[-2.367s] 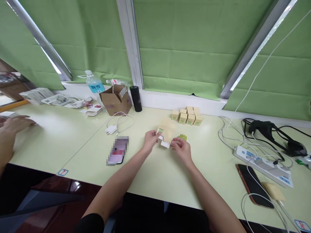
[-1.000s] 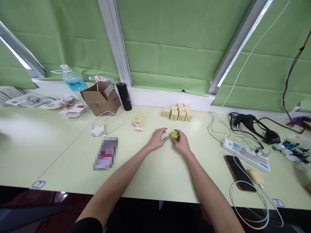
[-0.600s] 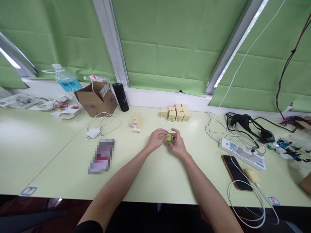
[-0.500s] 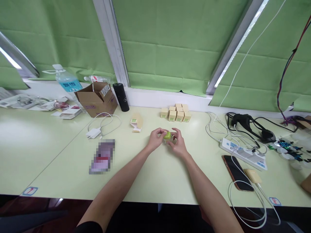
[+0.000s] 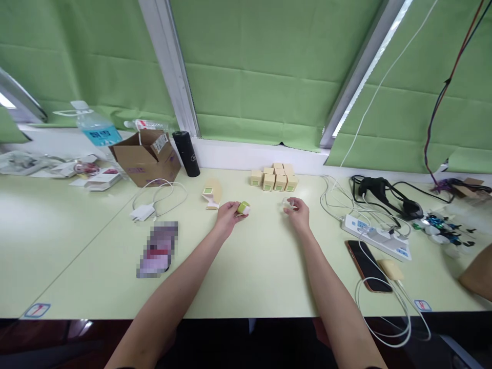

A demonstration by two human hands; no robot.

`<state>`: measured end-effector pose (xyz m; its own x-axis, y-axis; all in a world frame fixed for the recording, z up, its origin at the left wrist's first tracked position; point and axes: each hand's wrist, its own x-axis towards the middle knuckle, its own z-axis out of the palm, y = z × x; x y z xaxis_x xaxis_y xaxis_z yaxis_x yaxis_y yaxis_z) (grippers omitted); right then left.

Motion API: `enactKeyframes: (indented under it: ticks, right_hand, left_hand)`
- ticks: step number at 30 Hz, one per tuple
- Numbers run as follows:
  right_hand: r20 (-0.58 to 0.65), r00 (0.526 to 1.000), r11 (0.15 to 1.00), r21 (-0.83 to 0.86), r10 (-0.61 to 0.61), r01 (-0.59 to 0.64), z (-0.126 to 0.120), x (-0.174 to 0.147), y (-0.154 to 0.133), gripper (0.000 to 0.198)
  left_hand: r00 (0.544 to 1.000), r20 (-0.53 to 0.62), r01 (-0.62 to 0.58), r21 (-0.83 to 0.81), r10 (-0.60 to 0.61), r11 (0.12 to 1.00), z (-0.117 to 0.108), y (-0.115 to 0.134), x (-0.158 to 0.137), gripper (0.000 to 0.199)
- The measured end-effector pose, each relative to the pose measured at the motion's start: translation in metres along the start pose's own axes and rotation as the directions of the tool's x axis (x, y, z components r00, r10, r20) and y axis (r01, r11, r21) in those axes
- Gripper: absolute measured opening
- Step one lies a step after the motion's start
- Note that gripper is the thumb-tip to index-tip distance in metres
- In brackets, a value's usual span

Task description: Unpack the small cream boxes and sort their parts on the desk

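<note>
My left hand (image 5: 227, 219) is closed on a small green and white object (image 5: 243, 208), held just above the table. Its exact kind is too small to make out. My right hand (image 5: 298, 215) pinches a little clear plastic piece (image 5: 286, 203), off to the right of the green object. Just beyond my left hand lies a small tan box (image 5: 213, 187) with its white flap open towards me. Several similar small tan boxes (image 5: 280, 183) stand grouped near the wall, beyond and between both hands.
At the back left stand a cardboard carton (image 5: 148, 166) and a black bottle (image 5: 187, 154). A white charger (image 5: 143, 212) and a blurred-out item (image 5: 157, 250) lie left. A power strip (image 5: 374, 238), cables and a phone (image 5: 369, 266) occupy the right. Someone's arm (image 5: 478, 274) shows at the right edge.
My hands have moved apart. The left carries the green and white object leftward, while the right has drawn away to the right with the clear plastic piece. The view has shifted slightly.
</note>
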<state>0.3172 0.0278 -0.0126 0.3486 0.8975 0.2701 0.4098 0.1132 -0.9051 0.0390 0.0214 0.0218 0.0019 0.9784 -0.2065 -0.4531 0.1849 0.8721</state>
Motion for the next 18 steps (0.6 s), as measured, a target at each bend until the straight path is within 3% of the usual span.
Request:
enactKeyframes:
  ticks: [7,12,14,16,18]
  right_hand:
    - [0.01,0.999,0.994,-0.106,0.033,-0.031,-0.022,0.028,0.02,0.047]
    - [-0.027,0.999,0.99,-0.137,-0.018,0.014,-0.028,0.021,0.014,0.067]
    - [-0.084,0.991,0.986,-0.141,-0.101,0.088,-0.022,0.009,0.002,0.065]
    - [-0.134,0.944,0.947,-0.153,-0.302,0.281,-0.008,-0.01,-0.016,0.051]
    - [0.008,0.868,0.86,-0.133,-0.497,0.493,0.012,-0.031,-0.036,0.046]
  left_hand:
    - [0.999,0.026,0.021,0.023,-0.022,1.0,-0.003,-0.005,-0.004,0.027]
    - [0.999,0.039,0.014,0.048,-0.016,0.999,-0.001,-0.007,-0.006,0.032]
    - [0.999,0.042,0.014,0.051,-0.016,0.999,0.0,-0.007,-0.006,0.032]
    - [0.999,0.047,0.015,0.054,-0.018,0.998,0.001,-0.008,-0.007,0.032]
    - [0.998,0.057,0.016,0.059,-0.019,0.998,0.003,-0.008,-0.009,0.031]
